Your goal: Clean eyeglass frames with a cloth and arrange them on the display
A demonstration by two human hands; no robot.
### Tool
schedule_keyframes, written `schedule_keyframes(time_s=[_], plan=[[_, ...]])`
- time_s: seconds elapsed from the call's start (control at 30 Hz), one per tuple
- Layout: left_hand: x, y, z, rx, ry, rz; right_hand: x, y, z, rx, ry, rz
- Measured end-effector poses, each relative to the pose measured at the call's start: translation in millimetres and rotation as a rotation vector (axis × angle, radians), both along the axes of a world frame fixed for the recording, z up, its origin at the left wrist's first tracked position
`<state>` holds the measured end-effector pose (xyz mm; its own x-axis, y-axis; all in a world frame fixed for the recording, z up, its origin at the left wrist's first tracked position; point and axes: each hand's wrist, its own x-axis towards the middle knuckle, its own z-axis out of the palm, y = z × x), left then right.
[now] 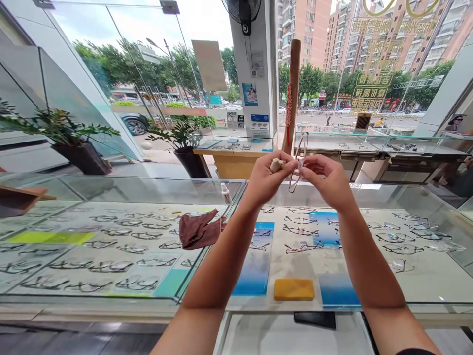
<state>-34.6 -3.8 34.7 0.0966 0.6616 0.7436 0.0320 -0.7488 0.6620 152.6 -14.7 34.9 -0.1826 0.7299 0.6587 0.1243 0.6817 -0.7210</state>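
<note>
Head view: at the far left, a dark planter is holding a leafy green plant. Next, the left display case is containing rows of eyeglass frames. A brown cloth is lying in folds on its glass, and a white bottle is standing behind it, its label too small for reading. Notices on the pillar are likewise showing unreadable print. The left hand is pinching the eyeglasses and holding a pale, knobby object. A wooden post is rising behind, bearing red markings. The eyeglasses are hanging between both hands above the right display case, their long axis running nearly upright, upper end leaning right. A yellow case is lying below. The right hand is apparently gripping them too, between thumb and fingers. Rightmost, gold Chinese lettering is reading backwards on the window.
</note>
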Motion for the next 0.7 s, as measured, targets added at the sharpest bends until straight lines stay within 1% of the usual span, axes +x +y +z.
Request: schedule_keyframes(time_s=[0.13,0.37,0.5,0.7], plan=[[1,-9,-4.7,0.023,0.021,0.004,9,-2,-0.4,0.020,-0.021,0.015],[3,-15,-9.2,-0.039,0.048,-0.011,12,-4,3.2,0.005,-0.045,-0.003],[5,-16,-9.2,-0.047,0.015,0.019,12,-5,3.7,0.040,-0.044,-0.049],[3,-15,-6.9,-0.030,0.048,0.025,12,-7,4.9,0.075,-0.062,-0.080]])
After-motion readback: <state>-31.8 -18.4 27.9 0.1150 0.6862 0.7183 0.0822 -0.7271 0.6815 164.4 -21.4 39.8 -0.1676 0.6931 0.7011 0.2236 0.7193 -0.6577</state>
